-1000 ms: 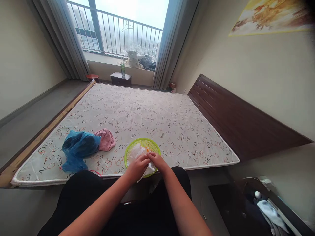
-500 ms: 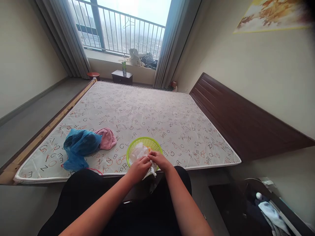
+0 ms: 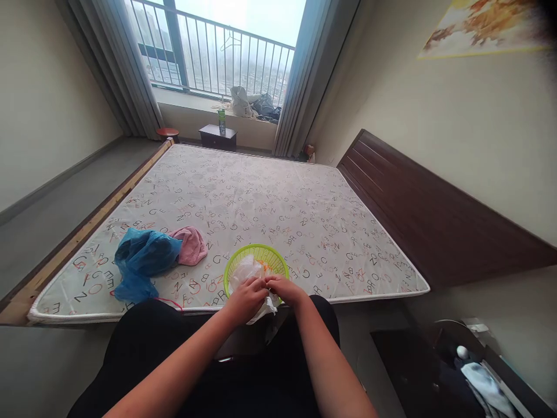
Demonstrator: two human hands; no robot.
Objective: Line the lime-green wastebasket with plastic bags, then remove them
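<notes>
A lime-green plastic basket (image 3: 234, 253) stands at the front edge of the mattress, close to my knees. Inside it lies a crumpled white plastic bag (image 3: 246, 270), with part of the bag hanging over the near rim. Some small orange bits (image 3: 263, 266) show behind the bag. My left hand (image 3: 248, 299) is closed on the bag at the basket's near side. Touching it at the fingertips, my right hand (image 3: 282, 287) pinches the same bag. What lies between the fingertips is too small to make out.
Left on the patterned mattress (image 3: 256, 197) lie a blue plastic bag (image 3: 145, 255) and a pink towel (image 3: 190, 245). A dark headboard (image 3: 418, 203) borders the right. Beyond the bed stands a small nightstand (image 3: 217, 138) with a green bottle (image 3: 221, 121). A dark table (image 3: 404, 371) is at lower right.
My hands stay at the bag over the basket, with the fingertips slightly shifted. The whole view has moved a little; the blue bag, towel and basket keep their places.
</notes>
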